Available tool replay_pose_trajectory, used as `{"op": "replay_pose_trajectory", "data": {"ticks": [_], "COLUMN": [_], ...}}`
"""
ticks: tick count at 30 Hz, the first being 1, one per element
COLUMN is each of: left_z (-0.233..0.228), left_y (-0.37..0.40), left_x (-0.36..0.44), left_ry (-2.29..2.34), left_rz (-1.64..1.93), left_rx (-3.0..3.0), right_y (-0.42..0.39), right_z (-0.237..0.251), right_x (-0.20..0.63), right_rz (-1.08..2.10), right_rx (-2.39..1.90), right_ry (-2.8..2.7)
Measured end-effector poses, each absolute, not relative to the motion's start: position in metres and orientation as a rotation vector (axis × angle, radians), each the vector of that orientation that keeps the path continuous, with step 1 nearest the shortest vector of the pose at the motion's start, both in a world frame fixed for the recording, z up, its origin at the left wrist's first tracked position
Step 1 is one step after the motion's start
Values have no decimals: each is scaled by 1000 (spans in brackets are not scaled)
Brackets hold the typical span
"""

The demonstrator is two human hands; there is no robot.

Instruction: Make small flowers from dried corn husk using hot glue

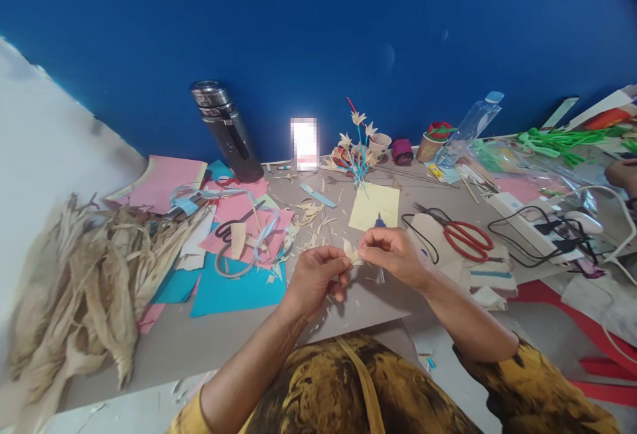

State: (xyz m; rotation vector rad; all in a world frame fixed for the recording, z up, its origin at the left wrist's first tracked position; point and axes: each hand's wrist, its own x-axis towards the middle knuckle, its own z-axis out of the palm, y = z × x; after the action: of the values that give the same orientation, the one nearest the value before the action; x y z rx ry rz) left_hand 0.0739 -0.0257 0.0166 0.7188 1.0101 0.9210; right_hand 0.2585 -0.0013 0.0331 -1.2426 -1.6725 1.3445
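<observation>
Over the front of the table, my left hand and my right hand meet. Between their fingertips is a small cream piece of dried husk, pinched from both sides; the fingers hide part of it. Just behind my right hand a bottle with a dark blue pointed cap shows, mostly covered by the hand. A pale yellow sheet lies beyond it. At the back stand husk flowers on blue stems. Husk scraps are scattered left of my hands.
Dried husks are heaped at left. Dark-handled scissors lie on pink and blue paper; red-handled scissors lie at right. A dark flask, a clear bottle and a power strip with cables surround the work area. Another person's hand appears far right.
</observation>
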Motion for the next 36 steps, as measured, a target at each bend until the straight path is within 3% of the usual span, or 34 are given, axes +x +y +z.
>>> {"op": "replay_pose_trajectory", "data": {"ticks": [36], "left_z": [19], "left_y": [-31], "left_x": [74], "left_ry": [1224], "left_rz": [770], "left_rx": [1156], "right_y": [-4], "right_z": [37], "right_x": [253], "right_rz": [1049], "right_rx": [-1432], "right_ry": [-2006]}}
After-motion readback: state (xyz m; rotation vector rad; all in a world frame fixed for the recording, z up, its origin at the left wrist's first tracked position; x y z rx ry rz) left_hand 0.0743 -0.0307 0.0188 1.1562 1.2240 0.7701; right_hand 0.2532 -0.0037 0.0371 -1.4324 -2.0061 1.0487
